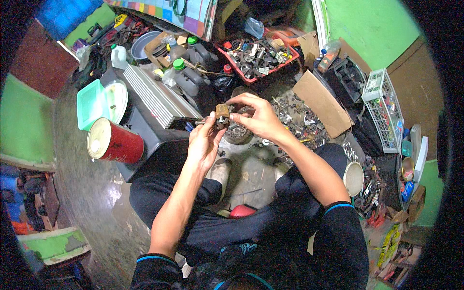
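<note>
Between my two hands is a small metal part with a rusty brown, block-shaped top (222, 110) and a darker, shinier lower end. My left hand (205, 144) pinches its lower end between thumb and fingers. My right hand (258, 116) is curled at its right side, with thumb and forefinger against the part. Just below and behind the hands, a round greasy metal assembly (238, 134) rests on the floor, partly covered by my right hand. Small loose metal pieces lie around it.
Loose hardware (304, 118) is scattered to the right beside a cardboard sheet (323, 104). A red tray of parts (251, 79) lies ahead. Dark jugs (193, 84) and a red can (116, 141) stand left. A white crate (384, 104) is at the far right.
</note>
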`<state>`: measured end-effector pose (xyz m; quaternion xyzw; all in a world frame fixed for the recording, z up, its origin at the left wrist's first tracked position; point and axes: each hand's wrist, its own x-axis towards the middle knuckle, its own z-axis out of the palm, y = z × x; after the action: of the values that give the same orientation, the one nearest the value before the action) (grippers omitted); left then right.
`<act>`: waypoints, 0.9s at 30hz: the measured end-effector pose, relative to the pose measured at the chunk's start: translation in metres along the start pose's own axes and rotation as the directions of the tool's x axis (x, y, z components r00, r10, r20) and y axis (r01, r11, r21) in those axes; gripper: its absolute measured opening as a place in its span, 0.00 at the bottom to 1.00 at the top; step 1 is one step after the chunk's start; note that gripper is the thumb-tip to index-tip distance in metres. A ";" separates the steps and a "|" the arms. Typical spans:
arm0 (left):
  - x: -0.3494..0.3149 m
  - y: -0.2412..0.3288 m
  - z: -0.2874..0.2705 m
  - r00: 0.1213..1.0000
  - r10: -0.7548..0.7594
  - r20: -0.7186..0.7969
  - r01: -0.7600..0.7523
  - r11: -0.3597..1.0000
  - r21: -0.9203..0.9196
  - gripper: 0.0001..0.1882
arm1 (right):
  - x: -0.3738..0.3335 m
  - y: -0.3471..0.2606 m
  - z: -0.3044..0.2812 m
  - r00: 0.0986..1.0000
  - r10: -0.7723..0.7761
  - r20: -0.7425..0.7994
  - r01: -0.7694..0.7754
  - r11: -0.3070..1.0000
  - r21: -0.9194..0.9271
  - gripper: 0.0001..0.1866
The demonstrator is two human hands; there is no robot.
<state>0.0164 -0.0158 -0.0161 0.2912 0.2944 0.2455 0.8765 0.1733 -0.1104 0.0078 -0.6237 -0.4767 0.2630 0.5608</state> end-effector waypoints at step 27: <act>0.000 -0.003 -0.001 0.998 0.056 -0.032 -0.054 0.996 0.068 0.11 | 0.007 0.008 -0.007 0.999 -0.029 -0.043 0.025 0.995 -0.094 0.09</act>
<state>0.0169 -0.0173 -0.0187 0.3240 0.3092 0.2644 0.8541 0.1848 -0.1065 0.0038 -0.6485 -0.4844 0.2188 0.5449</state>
